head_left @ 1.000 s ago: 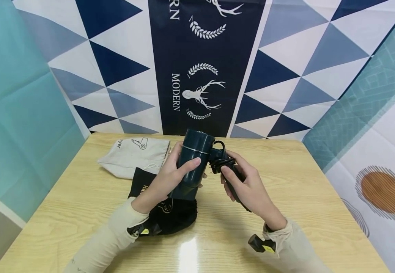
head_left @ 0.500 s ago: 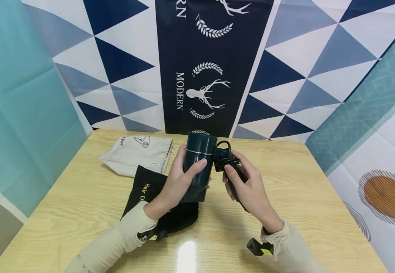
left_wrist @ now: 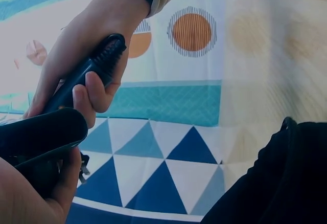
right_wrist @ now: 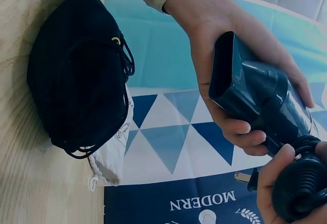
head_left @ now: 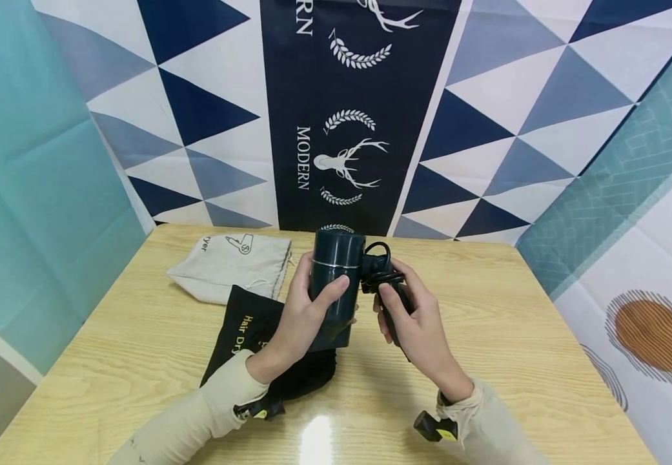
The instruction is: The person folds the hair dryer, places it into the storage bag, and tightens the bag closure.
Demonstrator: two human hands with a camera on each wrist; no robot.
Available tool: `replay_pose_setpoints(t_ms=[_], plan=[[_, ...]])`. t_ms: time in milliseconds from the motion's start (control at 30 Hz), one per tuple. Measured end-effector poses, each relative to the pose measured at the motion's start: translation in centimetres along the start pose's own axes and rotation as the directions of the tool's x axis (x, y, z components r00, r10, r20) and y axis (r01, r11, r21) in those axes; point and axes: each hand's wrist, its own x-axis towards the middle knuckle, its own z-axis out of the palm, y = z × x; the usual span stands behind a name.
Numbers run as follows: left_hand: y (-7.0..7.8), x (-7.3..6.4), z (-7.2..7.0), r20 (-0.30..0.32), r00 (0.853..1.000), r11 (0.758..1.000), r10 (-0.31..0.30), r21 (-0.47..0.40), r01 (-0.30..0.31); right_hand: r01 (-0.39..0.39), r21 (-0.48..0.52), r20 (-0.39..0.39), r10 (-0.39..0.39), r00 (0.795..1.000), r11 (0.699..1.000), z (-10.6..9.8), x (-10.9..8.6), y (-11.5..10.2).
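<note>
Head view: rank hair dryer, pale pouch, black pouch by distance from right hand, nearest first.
1. Hair dryer: its handle is gripped in the right hand, its body just to the left.
2. Black pouch: on the table, to the hand's left.
3. Pale pouch: farther left, toward the table's back edge, beyond the black pouch.

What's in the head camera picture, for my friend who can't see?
A person's left hand grips a dark teal hair dryer by its barrel while the right hand grips its handle near the bundled cord. A black drawstring pouch and a pale cloth bag lie on the wooden table.
</note>
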Motion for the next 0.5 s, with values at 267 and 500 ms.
replay_pose_setpoints(t_ms=[267,500], plan=[[-1.3,-0.5,1.1,-0.065,0.997,1.000,0.028,-0.001,-0.028,-0.032,0.050,-0.096,0.037,0.995,0.998,1.5,-0.5,0.4],[-2.6,-1.0,1.7,-0.154,0.987,0.998,0.041,0.055,-0.033,-0.075,0.071,-0.177,0.087,0.980,0.995,2.7,-1.2,0.7]])
